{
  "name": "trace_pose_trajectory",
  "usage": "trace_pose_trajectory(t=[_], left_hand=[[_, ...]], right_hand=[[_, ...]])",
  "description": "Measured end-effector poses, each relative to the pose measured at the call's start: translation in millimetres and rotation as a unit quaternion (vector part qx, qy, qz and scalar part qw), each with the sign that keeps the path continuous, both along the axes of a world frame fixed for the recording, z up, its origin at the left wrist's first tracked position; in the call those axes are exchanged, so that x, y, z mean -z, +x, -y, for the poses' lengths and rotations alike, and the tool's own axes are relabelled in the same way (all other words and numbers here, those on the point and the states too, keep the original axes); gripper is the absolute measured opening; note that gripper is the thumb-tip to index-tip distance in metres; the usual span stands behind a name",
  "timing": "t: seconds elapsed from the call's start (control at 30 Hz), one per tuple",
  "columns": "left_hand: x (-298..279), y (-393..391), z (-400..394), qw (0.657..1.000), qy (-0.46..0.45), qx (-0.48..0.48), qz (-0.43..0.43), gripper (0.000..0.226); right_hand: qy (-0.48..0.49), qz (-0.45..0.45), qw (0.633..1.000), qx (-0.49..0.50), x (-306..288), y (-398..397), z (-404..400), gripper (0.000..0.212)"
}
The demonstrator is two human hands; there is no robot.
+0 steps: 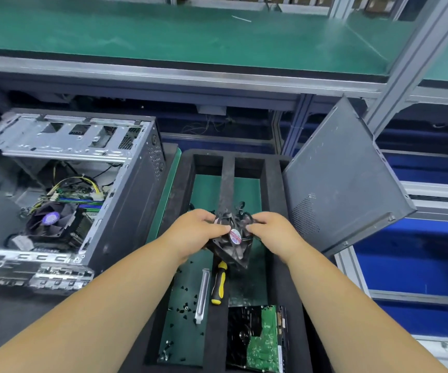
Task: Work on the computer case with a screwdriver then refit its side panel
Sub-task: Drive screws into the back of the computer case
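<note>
The open computer case (126,200) lies at the left, its motherboard and CPU cooler (53,224) exposed. Its grey side panel (341,189) leans upright at the right against the frame. Over the black foam tray (274,184) I hold a black case fan (235,244) with a red-and-white label. My left hand (196,232) grips its left edge and my right hand (271,232) pinches its right edge. The yellow-and-black screwdriver (219,284) lies in the tray just below the fan, untouched.
In the tray lie a metal slot cover (202,294), several small black screws (180,309) and a hard drive (260,337) with a green board. A green-topped shelf (190,36) runs above, with aluminium posts (416,60) at the right.
</note>
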State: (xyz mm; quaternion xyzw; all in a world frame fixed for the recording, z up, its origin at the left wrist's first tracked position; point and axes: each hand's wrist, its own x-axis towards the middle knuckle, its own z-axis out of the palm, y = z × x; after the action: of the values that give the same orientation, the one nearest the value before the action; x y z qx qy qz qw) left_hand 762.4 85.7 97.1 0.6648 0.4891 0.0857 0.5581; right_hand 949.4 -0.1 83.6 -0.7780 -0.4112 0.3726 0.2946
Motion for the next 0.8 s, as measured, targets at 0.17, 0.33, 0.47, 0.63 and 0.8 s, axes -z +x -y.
trace_pose_trajectory(t=[0.17, 0.33, 0.47, 0.63, 0.8], left_hand=[[-23.4, -16.2, -7.0, 0.995, 0.084, -0.023, -0.056, 0.042], [-38.2, -35.8, -13.1, 0.994, 0.049, -0.09, 0.039, 0.016], [-51.5, -45.0, -16.5, 0.97, -0.069, -0.197, 0.126, 0.023], [-71.5, -57.0, -18.1, 0.93, -0.168, -0.256, 0.202, 0.012], [-92.9, -74.7, -14.9, 0.924, -0.2, -0.261, 0.195, 0.014]], right_hand=[[-0.14, 0.204, 0.968, -0.031, 2.8, -0.6, -8.4, 0.024], [-0.079, 0.188, 0.979, -0.028, -13.1, -9.7, -8.0, 0.032], [0.076, -0.034, 0.996, 0.033, -40.0, -18.6, -7.0, 0.04], [0.169, -0.137, 0.975, -0.035, -74.3, -36.8, -7.4, 0.057], [0.267, 0.048, 0.958, -0.092, -103.6, -58.6, -4.0, 0.046]])
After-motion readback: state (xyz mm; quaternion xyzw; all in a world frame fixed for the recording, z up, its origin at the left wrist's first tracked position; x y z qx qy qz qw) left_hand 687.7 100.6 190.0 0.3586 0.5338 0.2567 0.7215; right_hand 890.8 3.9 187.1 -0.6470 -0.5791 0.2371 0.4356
